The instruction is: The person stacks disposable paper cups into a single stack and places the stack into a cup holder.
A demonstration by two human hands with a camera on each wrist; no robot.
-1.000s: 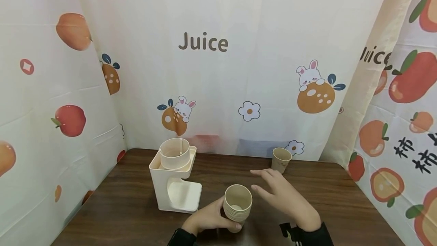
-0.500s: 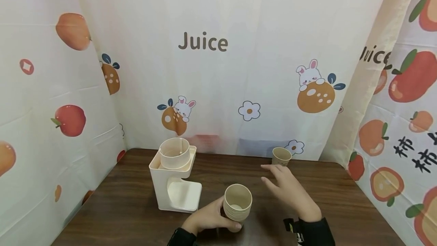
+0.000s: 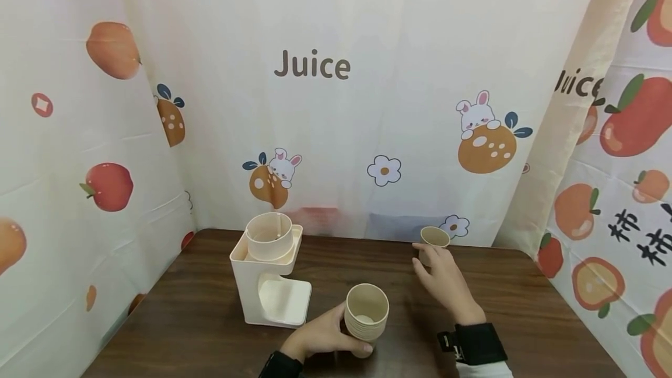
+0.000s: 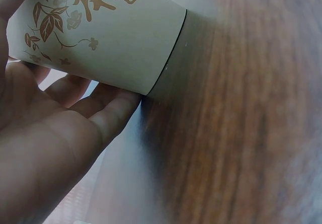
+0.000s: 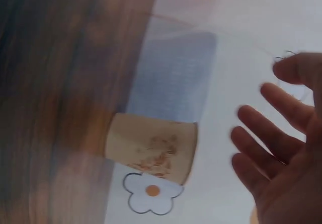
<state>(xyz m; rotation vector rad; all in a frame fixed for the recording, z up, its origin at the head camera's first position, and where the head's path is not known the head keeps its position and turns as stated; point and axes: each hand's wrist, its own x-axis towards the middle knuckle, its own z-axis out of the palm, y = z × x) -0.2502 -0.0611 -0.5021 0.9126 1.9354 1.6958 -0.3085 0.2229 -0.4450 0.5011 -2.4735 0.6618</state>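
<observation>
My left hand (image 3: 326, 334) holds a stack of nested beige paper cups (image 3: 366, 331) upright, near the front middle of the table. The left wrist view shows brown leaf print on the lowest cup (image 4: 100, 38), with thumb and fingers on either side of it. At the back right stands a single paper cup (image 3: 435, 235), its lower part hidden by my right hand (image 3: 446, 282) in the head view. The right wrist view shows that hand's fingers (image 5: 269, 136) spread and apart from the upright cup (image 5: 151, 146), with nothing between them.
Left of the stack stands a cream-coloured appliance (image 3: 249, 290) with a round open top and a low platform. Behind the brown wooden table (image 3: 173, 308) hangs a white curtain (image 3: 336, 121) with fruit and rabbit prints. More printed curtain closes off both sides.
My right hand has moved forward and to the right, closer to the single cup. The left hand and its stack stay where they were.
</observation>
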